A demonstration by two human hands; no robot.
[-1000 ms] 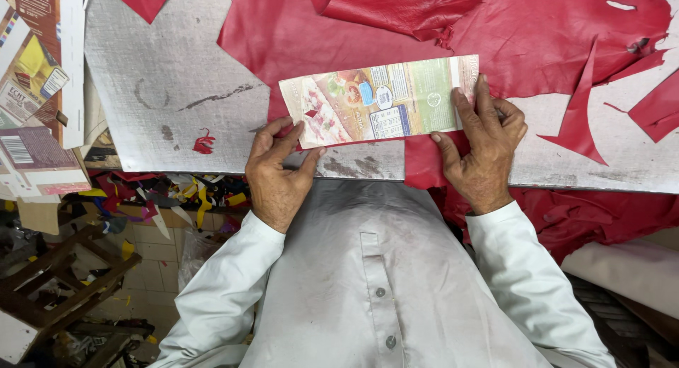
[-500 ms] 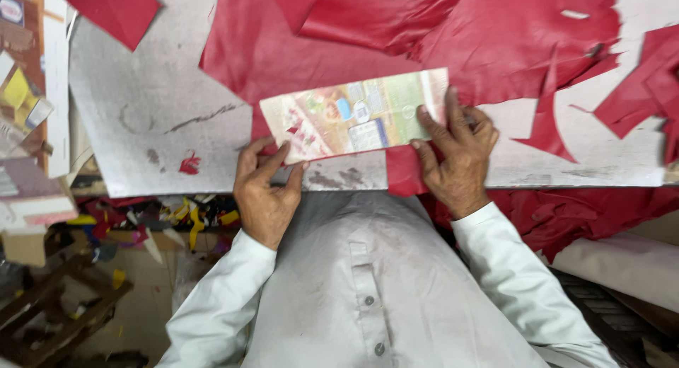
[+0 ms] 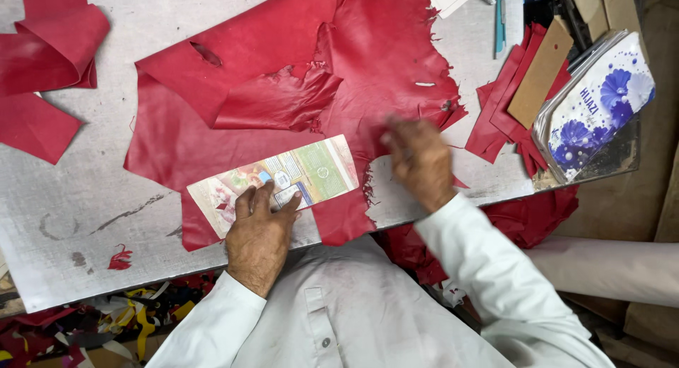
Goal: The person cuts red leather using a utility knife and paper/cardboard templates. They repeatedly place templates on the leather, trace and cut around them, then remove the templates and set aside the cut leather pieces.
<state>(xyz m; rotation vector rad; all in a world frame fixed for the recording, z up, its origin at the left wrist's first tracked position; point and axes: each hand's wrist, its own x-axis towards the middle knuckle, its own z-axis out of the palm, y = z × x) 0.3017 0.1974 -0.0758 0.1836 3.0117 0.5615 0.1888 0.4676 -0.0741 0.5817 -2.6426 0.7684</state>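
One hand on the card, one adrift: where the slip could start

One printed card template [image 3: 279, 180] lay at an angle on the red leather hide [image 3: 297, 92], near the tabletop's [image 3: 78, 219] front edge, its long side running from about eight o'clock up to two o'clock. The left hand [image 3: 260, 230] pressed down on the card's lower half with fingers spread flat, gripping nothing, only pinning. The right hand [image 3: 417, 163] sat at three o'clock from the card, off it, over the hide's ragged edge; it was blurred, so I could not tell whether it was open or closed, or whether it held anything.

Risks, as I judged them:

- With only one hand pinning, and that hand near one end, the far end of the card at two o'clock looked free to swing on the smooth leather.
- Folds and a raised wrinkle in the hide at twelve o'clock from the card suggested the skin was not lying flat, so any pull by the right hand could have dragged the leather beneath the card.
- A tongue of hide hung over the front edge at five o'clock from the card; its weight might have tugged the piece forward.
- Loose red offcuts [image 3: 495, 120] and a flowered packet [image 3: 594, 106] crowded the three o'clock side, close enough for a sleeve to catch.
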